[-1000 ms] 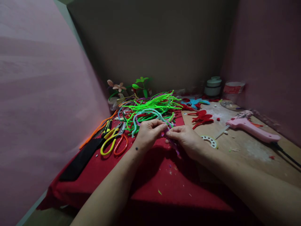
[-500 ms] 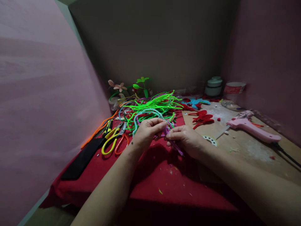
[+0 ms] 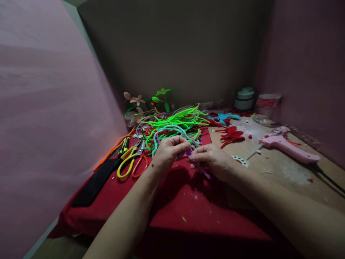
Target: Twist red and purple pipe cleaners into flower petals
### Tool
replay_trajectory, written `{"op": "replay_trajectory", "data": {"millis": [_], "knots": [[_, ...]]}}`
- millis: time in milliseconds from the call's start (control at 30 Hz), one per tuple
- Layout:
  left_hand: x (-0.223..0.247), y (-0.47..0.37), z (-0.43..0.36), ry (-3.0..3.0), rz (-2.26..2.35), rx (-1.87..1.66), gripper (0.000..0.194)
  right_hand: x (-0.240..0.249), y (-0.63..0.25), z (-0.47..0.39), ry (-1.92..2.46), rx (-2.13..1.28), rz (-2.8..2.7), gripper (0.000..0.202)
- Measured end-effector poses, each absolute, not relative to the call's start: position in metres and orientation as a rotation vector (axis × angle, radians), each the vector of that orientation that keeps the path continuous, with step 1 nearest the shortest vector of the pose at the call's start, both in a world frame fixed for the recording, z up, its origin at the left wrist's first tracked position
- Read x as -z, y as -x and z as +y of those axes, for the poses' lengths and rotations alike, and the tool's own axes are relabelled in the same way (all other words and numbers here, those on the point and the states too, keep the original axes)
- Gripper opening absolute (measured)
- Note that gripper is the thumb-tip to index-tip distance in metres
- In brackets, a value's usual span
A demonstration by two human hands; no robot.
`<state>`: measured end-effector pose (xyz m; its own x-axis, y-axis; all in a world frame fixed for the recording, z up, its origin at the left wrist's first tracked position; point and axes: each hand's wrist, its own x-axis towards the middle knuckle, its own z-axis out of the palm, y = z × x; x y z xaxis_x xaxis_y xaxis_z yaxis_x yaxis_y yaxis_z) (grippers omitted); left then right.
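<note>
Purple pipe cleaners (image 3: pixel 201 169) are pinched between my two hands above the red cloth, their loose ends slanting down to the right. My left hand (image 3: pixel 174 148) closes thumb and finger on their upper part. Close beside it, my right hand (image 3: pixel 208 158) grips them lower down, fingertips nearly touching the left ones. The fingers hide part of the purple piece. Just behind my hands lies a heap of bright green pipe cleaners (image 3: pixel 178 118), with pale turquoise pipe cleaners (image 3: pixel 168 128) curving across its front.
Left of my hands lie scissors (image 3: pixel 126 169) with a yellow and a red handle, and a black flat object (image 3: pixel 94 185). At right, a pink glue gun (image 3: pixel 292 147) and red pipe-cleaner shapes (image 3: pixel 232 135) rest on a brown board (image 3: pixel 285 176). Fuzzy flowers (image 3: pixel 138 100) stand behind.
My hands stay in nearly the same place, still pinching the purple pipe cleaners. The right fingers have shifted slightly left, closer to the left ones.
</note>
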<state>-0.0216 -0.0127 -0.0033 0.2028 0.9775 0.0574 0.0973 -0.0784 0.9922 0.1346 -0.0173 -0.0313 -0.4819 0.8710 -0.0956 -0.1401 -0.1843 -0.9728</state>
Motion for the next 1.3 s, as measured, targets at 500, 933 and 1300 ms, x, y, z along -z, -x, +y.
{"op": "replay_trajectory", "data": {"millis": [500,933,1300], "knots": [[0.0,0.02,-0.013,-1.354,1.142,-1.119,0.026,0.028,-0.134,-0.017,0.779,-1.879,-1.117,0.016],[0.001,0.01,-0.017,-1.596,1.231,-1.095,0.016,0.038,-0.131,-0.013,0.947,-1.714,-1.2,0.013],[0.003,0.007,-0.019,-1.708,1.27,-1.154,0.01,0.038,-0.133,-0.014,0.915,-1.753,-1.189,0.013]]}}
